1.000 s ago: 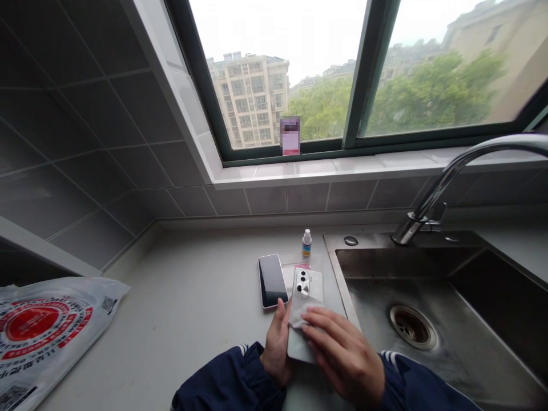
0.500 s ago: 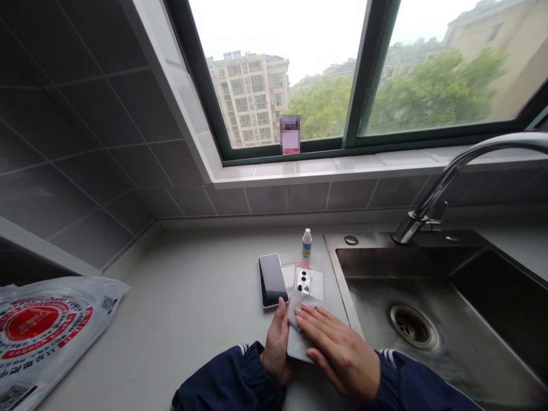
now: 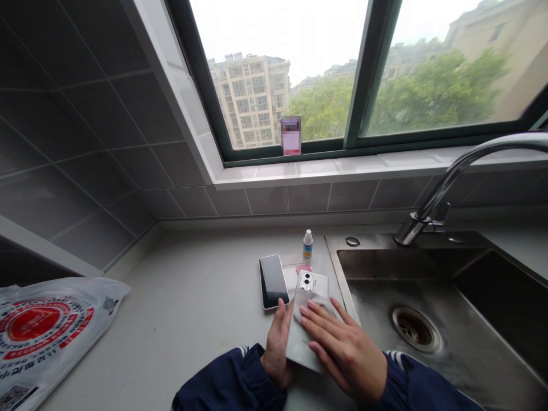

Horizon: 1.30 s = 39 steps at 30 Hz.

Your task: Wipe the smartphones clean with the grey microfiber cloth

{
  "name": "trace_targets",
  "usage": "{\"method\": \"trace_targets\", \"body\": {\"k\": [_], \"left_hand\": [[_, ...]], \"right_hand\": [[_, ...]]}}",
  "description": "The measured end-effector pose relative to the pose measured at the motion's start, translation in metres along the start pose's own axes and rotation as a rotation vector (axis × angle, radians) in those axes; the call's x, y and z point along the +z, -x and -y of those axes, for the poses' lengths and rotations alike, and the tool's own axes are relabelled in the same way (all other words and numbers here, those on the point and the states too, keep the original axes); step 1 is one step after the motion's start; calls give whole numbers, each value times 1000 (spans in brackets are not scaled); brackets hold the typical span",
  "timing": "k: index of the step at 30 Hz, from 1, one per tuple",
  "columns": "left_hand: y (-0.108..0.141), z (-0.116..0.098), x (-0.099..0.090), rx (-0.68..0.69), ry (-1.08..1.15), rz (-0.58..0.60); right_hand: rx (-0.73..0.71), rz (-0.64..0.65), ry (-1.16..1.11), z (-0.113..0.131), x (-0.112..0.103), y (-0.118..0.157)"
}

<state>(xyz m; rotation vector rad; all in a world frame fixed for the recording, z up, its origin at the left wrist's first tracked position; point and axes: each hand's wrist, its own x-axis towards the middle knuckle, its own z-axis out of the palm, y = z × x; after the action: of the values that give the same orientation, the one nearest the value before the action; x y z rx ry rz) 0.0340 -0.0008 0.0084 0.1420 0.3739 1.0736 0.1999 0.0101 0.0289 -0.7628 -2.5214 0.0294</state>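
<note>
A pale silver phone (image 3: 305, 344) is tilted back-side up, its camera block at the far end. My left hand (image 3: 278, 348) grips its left edge, thumb along the side and the other fingers mostly hidden underneath. On the phone's back lies a thin grey cloth (image 3: 305, 301), pressed down under the long fingers of my right hand (image 3: 342, 348). Just beyond my left thumb, a second phone (image 3: 273, 281) with a dark screen rests on the counter. Between the phones, a clear flat case or sheet (image 3: 290, 274) and a pink piece (image 3: 303, 268) are partly covered.
A small white bottle (image 3: 307, 244) with a blue and yellow label stands behind the phones. To the right is a steel sink (image 3: 349, 285) with a chrome faucet (image 3: 422, 214). A printed plastic bag (image 3: 85, 342) lies at the left on the counter (image 3: 192, 297).
The held phone has shifted slightly right, showing more of its lower back. My right hand and the cloth have slid a little right and down across it. My left hand keeps its hold.
</note>
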Motion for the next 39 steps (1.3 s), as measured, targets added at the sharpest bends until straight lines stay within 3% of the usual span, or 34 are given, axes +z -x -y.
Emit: {"method": "trace_targets", "body": {"k": [4, 9, 17, 21, 26, 28, 30, 34, 39], "left_hand": [[-2, 1, 1, -7, -70, 57], [-1, 4, -1, -63, -238, 238], [1, 11, -7, -48, -366, 286], [3, 11, -5, 9, -384, 251], [5, 6, -1, -90, -298, 229], [3, 4, -3, -30, -219, 232], [0, 2, -6, 51, -132, 188], [-1, 1, -4, 5, -17, 29], [1, 2, 6, 82, 35, -81]], "right_hand": [[41, -32, 95, -15, 0, 2], [116, -107, 147, -27, 2, 4], [225, -174, 144, -36, -1, 4], [222, -206, 113, -36, 2, 3], [148, -178, 111, -25, 6, 2], [93, -145, 101, -15, 8, 1], [46, -95, 71, -2, 8, 0], [-72, 3, -11, 21, 6, -2], [-116, 29, -50, 26, 4, -3]]}}
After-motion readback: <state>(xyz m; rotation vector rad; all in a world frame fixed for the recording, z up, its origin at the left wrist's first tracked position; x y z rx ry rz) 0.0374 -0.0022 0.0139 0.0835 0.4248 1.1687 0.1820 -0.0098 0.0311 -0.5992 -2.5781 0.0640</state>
